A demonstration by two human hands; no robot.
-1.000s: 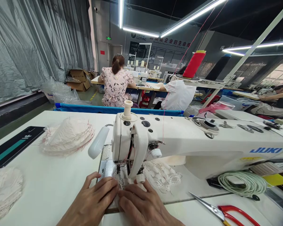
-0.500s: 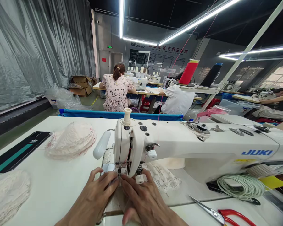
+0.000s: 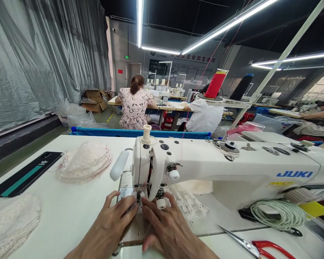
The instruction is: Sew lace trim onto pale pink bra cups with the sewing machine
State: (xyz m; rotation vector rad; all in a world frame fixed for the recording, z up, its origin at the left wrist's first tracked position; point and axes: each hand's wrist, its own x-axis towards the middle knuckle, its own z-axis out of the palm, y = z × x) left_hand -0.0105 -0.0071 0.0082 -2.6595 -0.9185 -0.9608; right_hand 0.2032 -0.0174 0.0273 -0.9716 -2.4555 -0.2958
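Note:
A white JUKI sewing machine point(image 3: 232, 165) stands across the table in front of me. My left hand point(image 3: 110, 226) lies flat with its fingers stretched toward the needle and presser foot point(image 3: 138, 196). My right hand point(image 3: 169, 228) lies flat beside it, fingertips pressed on a piece of white lace fabric point(image 3: 187, 207) that runs under the foot and spreads out to the right behind the machine head. The part of the lace under my fingers is mostly hidden.
A stack of lace pieces with red edging point(image 3: 83, 162) lies at the left, another white lace pile point(image 3: 10, 223) at the near left. Red-handled scissors point(image 3: 255, 244) and a coiled pale cord point(image 3: 279, 212) lie at the right. Other people sit at tables behind.
Both hands have slid forward toward the needle, fingertips now right at the presser foot. The view has tilted up a little.

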